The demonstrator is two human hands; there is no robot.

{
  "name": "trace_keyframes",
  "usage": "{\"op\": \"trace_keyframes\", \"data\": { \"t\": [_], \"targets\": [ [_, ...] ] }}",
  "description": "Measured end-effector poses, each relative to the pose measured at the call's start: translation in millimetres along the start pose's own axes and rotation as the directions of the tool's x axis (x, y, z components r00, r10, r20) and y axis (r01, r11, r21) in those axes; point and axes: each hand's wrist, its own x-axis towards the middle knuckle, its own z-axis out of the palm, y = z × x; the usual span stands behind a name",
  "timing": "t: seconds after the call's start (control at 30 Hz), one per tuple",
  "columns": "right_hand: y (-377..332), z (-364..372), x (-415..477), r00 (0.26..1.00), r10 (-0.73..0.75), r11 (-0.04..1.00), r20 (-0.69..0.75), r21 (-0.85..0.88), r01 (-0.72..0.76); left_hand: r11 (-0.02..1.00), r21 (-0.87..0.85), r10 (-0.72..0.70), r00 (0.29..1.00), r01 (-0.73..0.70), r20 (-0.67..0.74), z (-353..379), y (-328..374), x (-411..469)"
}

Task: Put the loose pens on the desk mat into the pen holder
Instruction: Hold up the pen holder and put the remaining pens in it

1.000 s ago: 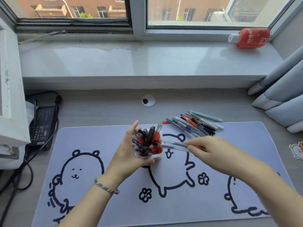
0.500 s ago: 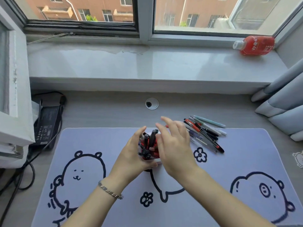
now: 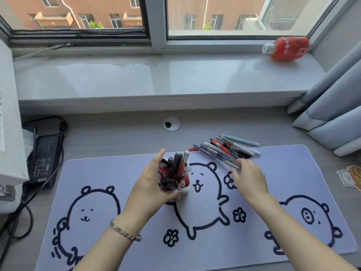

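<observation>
Left hand is wrapping its grip around the holder; right hand, blurred, is reaching at the pens, grip unclear.

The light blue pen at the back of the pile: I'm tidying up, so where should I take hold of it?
Pinch the light blue pen mid-barrel from above. It lies flat on the far edge of the pile of loose pens, its barrel exposed, nothing resting on it.

The lower body of the pen holder is covered by the left hand. The right hand is smeared by motion blur, so its grip cannot be told, and the near ends of the loose pens are blurred with it. Both forearms and the desk mat are cut off by the lower edge.
</observation>
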Motion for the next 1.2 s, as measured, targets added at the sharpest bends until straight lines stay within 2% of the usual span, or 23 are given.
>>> {"op": "trace_keyframes", "data": {
  "t": [0.07, 0.23, 0.33, 0.43, 0.47, 0.53, 0.6, 0.7, 0.77, 0.87, 0.97, 1.1, 1.17, 1.2],
  "targets": [
    [12, 12, 1, 0.999, 0.000, 0.997, 0.033, -0.079, 0.003, 1.000, -0.003, 0.002, 1.000, -0.002, -0.003, 0, 1, -1],
    [1, 36, 7, 0.997, -0.080, 0.996, 0.007, 0.031, 0.080, 1.000, -0.009, -0.011, 1.000, 0.011, 0.002, 0, 3, -2],
    [-13, 47, 13, 0.995, -0.089, 0.995, 0.054, -0.049, 0.091, 1.000, -0.010, -0.017, 1.000, 0.017, 0.005, 0, 3, -2],
    [-22, 49, 13, 0.980, -0.116, 0.976, 0.163, -0.165, 0.142, 0.999, -0.019, -0.026, 1.000, 0.027, 0.016, 0, 2, -2],
    [-20, 46, 11, 0.971, -0.133, 0.981, 0.199, -0.113, 0.157, 0.999, -0.024, -0.030, 0.999, 0.031, 0.023, 0, 2, -3],
    [-17, 29, 1, 0.942, -0.192, 0.979, 0.276, 0.122, 0.164, 0.999, -0.034, -0.031, 0.999, 0.032, 0.034, 0, 0, -3],
    [-18, 0, -12, 0.915, -0.311, 0.917, 0.257, 0.334, 0.218, 0.998, -0.054, -0.023, 0.999, 0.025, 0.028, 1, -3, -5],
    [-26, -58, -33, 0.890, -0.402, 0.872, 0.217, 0.389, 0.299, 0.996, -0.089, 0.009, 1.000, -0.010, -0.012, 4, -7, -7],
    [-31, -88, -44, 0.856, -0.419, 0.891, 0.304, 0.321, 0.322, 0.993, -0.114, 0.013, 0.999, -0.017, -0.041, 6, -9, -8],
    [-52, -113, -58, 0.804, -0.373, 0.925, 0.464, 0.111, 0.364, 0.989, -0.149, -0.022, 0.999, 0.015, -0.042, 8, -10, -8],
    [-79, -112, -66, 0.792, -0.355, 0.895, 0.496, -0.065, 0.442, 0.985, -0.169, -0.029, 0.999, 0.022, -0.038, 8, -9, -7],
    [-103, -92, -59, 0.789, -0.342, 0.779, 0.510, -0.315, 0.541, 0.982, -0.187, -0.044, 0.998, 0.037, -0.034, 8, -9, -8],
    [-114, -77, -52, 0.766, -0.353, 0.731, 0.537, -0.353, 0.584, 0.978, -0.199, -0.064, 0.997, 0.056, -0.034, 8, -8, -9],
    [-120, -69, -49, 0.774, -0.352, 0.742, 0.526, -0.347, 0.573, 0.978, -0.201, -0.070, 0.997, 0.062, -0.037, 8, -7, -9]
  ]
}}
